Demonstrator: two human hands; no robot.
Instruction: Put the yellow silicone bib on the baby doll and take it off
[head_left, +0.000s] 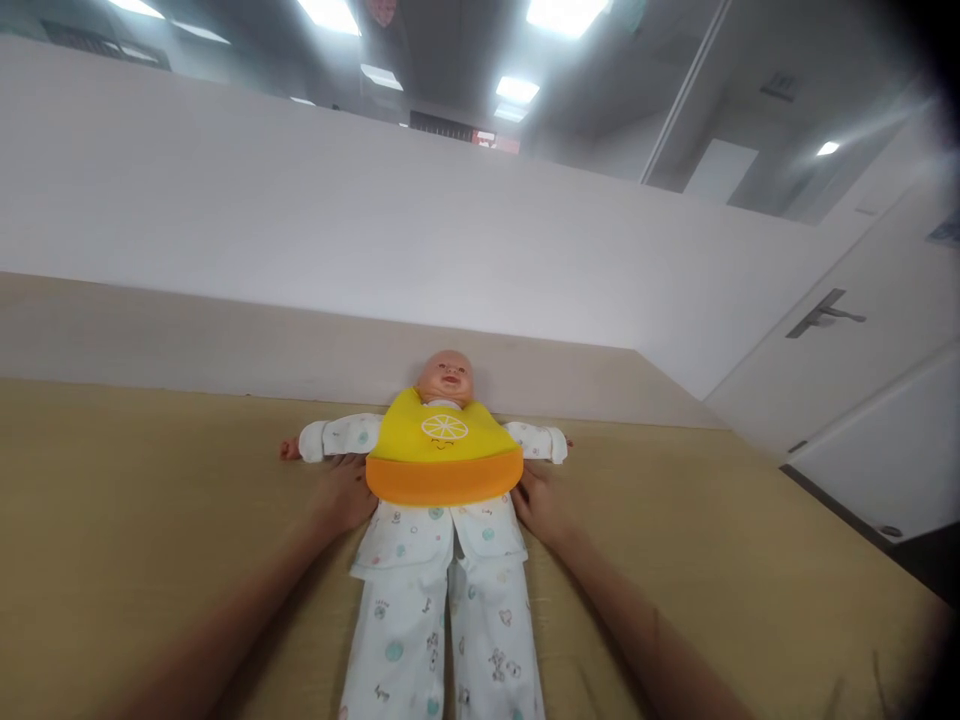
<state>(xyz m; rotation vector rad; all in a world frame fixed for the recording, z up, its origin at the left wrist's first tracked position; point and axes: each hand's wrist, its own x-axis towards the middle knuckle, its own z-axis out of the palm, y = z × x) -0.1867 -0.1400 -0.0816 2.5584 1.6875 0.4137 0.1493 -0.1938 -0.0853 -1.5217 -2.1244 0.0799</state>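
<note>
A baby doll (402, 610) in white printed pajamas lies on its back, arms spread out to both sides. Over its chest is a yellow bib (442, 442) with an orange pocket along the bottom edge. My left hand (348, 496) grips the doll's side at the left end of the pocket, just below the sleeve. At the opposite side, my right hand (543, 503) holds the doll in the same way, beside the pocket's right end. The bib and the doll's body hide some of my fingertips.
The doll rests on a wide tan padded surface (165, 520). Behind its head runs a pale raised border (225, 345) against a white wall (337, 230). Glass panels stand above the wall. To the right is a white door with a metal handle (825, 315).
</note>
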